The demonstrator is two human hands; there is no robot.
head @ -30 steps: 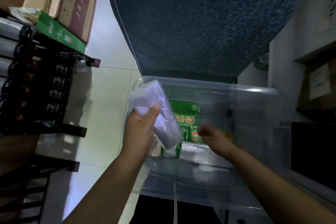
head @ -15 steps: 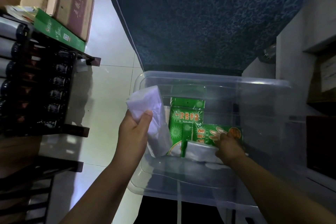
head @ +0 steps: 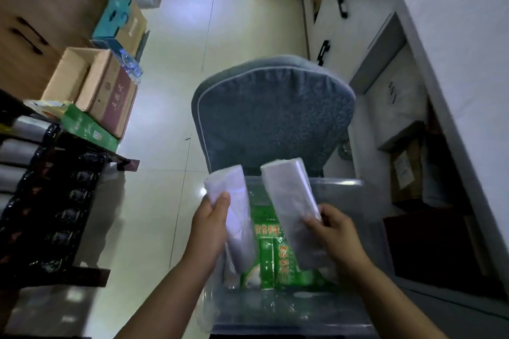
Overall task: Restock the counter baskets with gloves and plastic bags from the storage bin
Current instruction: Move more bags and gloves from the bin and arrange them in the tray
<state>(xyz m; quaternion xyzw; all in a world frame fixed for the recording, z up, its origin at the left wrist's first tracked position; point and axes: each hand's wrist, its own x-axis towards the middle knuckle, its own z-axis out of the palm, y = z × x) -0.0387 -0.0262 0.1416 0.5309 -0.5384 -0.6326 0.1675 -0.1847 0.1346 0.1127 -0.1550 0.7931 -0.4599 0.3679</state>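
Note:
A clear plastic storage bin [head: 344, 187] stands on the floor in front of me. Green packs of gloves [head: 271, 261] lie inside it. My left hand [head: 210, 226] is shut on a white pack of plastic bags [head: 234, 201], held upright above the bin's left side. My right hand [head: 334, 231] grips a second white pack of plastic bags [head: 292, 198], lifted clear of the bin and tilted to the left. The two packs are side by side and apart. The counter baskets are not in view.
A grey-blue padded chair [head: 272, 115] stands just behind the bin. A dark rack of bottles [head: 46, 201] and cardboard boxes [head: 107, 93] are on the left. White cabinets [head: 358, 16] and more boxes [head: 405, 168] line the right. Pale tiled floor [head: 220, 36] runs ahead.
My right hand has lifted a second white pack out of the bin. My head has tilted up, so the chair and the floor beyond show. The left hand keeps its pack.

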